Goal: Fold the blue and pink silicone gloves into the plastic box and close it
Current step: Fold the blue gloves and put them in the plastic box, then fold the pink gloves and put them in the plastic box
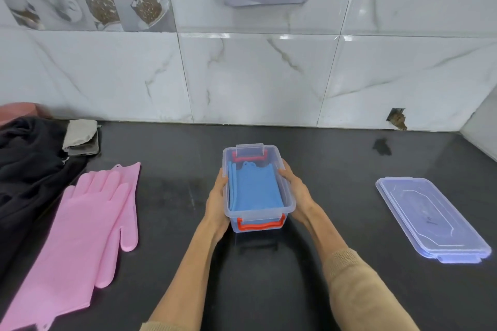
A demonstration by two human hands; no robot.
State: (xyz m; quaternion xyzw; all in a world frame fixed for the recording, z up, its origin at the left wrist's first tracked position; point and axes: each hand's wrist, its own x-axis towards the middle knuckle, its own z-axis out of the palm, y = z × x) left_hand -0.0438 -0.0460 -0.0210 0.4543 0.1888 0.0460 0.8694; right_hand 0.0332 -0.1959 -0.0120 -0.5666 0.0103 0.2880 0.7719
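Centrally on the dark worktop (172, 148): clear plastic box (289, 204), folded blue gloves (255, 188) inside, clasped on both long sides. Left hand (216, 203) and right hand (297, 193) with fingers curled against its walls. Left, well apart: pink gloves (88, 226) lying flat, black cloth (29, 158) and grey pouch (80, 133) beyond. Right: lid (430, 219), off, nothing between.
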